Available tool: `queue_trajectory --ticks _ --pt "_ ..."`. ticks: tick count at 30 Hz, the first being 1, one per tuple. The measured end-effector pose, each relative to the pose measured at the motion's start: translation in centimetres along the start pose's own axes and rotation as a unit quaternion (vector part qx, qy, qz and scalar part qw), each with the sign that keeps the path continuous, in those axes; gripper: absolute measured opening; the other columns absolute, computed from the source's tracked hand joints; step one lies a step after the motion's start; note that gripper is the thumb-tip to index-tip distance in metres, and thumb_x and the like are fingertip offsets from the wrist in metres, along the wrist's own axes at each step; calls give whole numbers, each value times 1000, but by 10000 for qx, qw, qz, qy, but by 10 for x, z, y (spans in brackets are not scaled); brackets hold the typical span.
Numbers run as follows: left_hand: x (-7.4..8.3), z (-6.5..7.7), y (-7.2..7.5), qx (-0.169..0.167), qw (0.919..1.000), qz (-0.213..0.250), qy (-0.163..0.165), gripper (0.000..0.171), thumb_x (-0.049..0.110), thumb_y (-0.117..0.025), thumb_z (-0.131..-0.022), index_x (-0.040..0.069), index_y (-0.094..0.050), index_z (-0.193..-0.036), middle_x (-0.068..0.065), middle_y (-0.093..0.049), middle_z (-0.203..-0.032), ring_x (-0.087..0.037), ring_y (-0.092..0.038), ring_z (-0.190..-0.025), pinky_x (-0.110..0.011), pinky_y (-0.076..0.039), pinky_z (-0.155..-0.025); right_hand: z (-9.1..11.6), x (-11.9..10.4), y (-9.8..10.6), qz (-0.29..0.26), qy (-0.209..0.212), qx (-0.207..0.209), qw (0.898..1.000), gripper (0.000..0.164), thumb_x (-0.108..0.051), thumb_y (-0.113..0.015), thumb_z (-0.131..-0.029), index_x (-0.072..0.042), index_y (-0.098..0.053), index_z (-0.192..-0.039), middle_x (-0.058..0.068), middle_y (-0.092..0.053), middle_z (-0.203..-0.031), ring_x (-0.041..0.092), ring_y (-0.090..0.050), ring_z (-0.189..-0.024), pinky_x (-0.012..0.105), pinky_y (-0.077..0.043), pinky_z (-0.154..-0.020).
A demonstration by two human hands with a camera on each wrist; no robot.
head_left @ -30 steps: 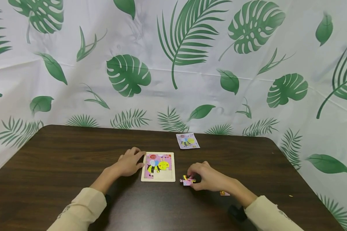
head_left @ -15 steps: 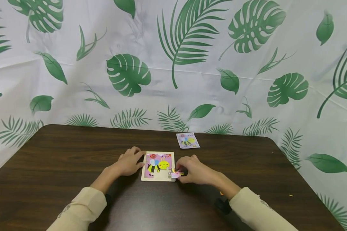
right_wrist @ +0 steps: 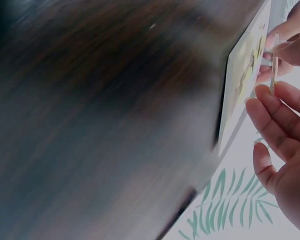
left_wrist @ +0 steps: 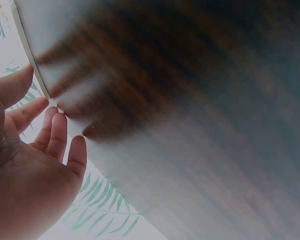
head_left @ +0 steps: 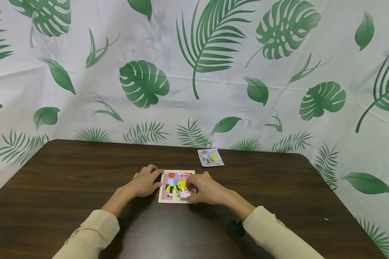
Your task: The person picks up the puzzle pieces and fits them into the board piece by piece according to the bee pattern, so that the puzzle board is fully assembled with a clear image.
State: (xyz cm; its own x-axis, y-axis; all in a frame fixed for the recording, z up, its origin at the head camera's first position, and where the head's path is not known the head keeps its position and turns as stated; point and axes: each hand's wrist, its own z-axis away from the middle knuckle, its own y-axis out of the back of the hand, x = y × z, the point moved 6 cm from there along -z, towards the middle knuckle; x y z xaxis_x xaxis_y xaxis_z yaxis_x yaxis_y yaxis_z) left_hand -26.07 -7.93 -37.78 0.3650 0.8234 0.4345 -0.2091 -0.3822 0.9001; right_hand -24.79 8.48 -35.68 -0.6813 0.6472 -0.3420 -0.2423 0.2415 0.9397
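Observation:
A square wooden puzzle tray [head_left: 168, 201] lies on the table, with a bee picture on a pink ground partly filled in. My left hand [head_left: 144, 181] rests at its left side, thumb and fingertips touching the rim. In the left wrist view those fingers [left_wrist: 76, 155] are loosely extended along the tray's edge. My right hand [head_left: 209, 189] pinches a pink puzzle piece [head_left: 185, 194] between thumb and fingers, over the tray's lower right part. Seen edge-on in the right wrist view, the piece [right_wrist: 275, 72] is tilted up above the tray.
Behind the tray, a printed bee picture card [head_left: 210, 157] lies flat. A tiny yellowish scrap [head_left: 326, 219] sits far right on the dark wooden table [head_left: 84, 169]. A leaf-patterned cloth [head_left: 220, 108] hangs beyond the table's back edge.
My right hand has carried the puzzle piece leftward from the table to over the tray. Its forearm now covers the spot where another loose piece showed. The left hand has stayed put.

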Motion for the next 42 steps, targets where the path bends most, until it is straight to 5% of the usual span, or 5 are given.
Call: queue_trajectory --ticks 26,42 --pt "0 0 1 55 10000 63 -20 41 15 -55 -92 1 -48 -129 -21 -40 -124 -38 -37 -115 -57 -32 -85 -20 -11 -14 544 117 -219 9982 20 -19 -73 -78 -9 -64 -93 -5 -59 -89 7 -50 -82 28 -29 -71" --pt "1 0 1 22 10000 58 -4 41 15 -55 -91 1 -48 -129 -21 -40 -123 -39 -38 -114 -55 -33 -83 -18 -12 -15 256 150 -182 9994 14 -16 -70 -82 -9 -63 -91 -3 -57 -90 8 -50 -85 27 -28 -70"
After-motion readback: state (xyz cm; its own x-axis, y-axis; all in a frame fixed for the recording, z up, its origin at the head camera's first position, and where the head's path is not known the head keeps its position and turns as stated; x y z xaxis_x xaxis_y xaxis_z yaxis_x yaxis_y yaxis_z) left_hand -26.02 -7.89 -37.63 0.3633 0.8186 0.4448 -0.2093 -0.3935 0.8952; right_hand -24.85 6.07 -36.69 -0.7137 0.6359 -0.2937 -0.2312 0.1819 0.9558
